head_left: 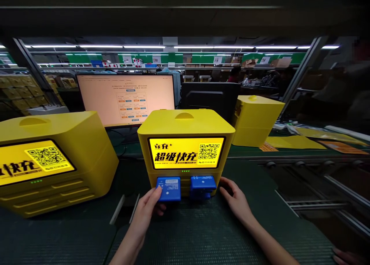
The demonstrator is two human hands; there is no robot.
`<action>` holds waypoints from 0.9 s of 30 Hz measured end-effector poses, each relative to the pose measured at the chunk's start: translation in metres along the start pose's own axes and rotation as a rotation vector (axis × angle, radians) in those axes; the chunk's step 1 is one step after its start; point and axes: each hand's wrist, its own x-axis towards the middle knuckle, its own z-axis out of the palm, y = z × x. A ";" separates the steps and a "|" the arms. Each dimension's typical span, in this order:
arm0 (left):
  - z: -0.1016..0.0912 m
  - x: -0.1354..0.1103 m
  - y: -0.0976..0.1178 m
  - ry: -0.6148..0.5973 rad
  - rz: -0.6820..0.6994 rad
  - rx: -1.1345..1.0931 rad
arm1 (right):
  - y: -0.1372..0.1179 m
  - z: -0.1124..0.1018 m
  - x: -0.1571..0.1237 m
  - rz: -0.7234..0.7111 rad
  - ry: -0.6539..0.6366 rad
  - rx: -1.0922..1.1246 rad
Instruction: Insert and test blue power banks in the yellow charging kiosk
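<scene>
Left hand (148, 207): I see my own left hand nearest to me, reaching up from the bottom edge. Its fingers pinch the lower left corner of a blue power bank, thumb underneath, so it is grasping that unit.
Right hand (235, 198): it rests released, fingers loosely curled, on the mat just beside the lower right corner of the yellow station. It holds nothing.
Mat (202, 234): dark green and ribbed, under both my hands and the station.
Left power bank (169, 188): a flat blue slab with a white printed label on top, sticking halfway out of the left slot at the station's base.
Right power bank (202, 184): a matching blue slab in the slot next to it, also sticking out, untouched.
Handling, my judgement: the slabs look rigid, smooth plastic, light enough for one hand but fairly slippery. I would pinch top and bottom faces near the outer end and pull straight, not twist.
Yellow station (186, 126): a boxy charging cabinet with a lit screen showing Chinese text and a QR code.
Second station (54, 161): same kind, to the left, near.
Third station (256, 120): farther back on the right.
Monitor (125, 99): lit, behind the stations.
Far background: shelves and ceiling lights, too dim to detail.
</scene>
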 end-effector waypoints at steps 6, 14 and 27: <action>0.005 0.000 -0.013 0.142 -0.066 -0.056 | -0.001 -0.001 -0.001 0.010 -0.007 0.004; -0.013 0.016 -0.015 -0.017 -0.151 0.151 | -0.005 -0.001 -0.002 -0.001 -0.006 -0.002; -0.001 0.008 -0.025 -0.031 -0.131 -0.083 | -0.005 -0.002 -0.002 -0.013 0.009 -0.029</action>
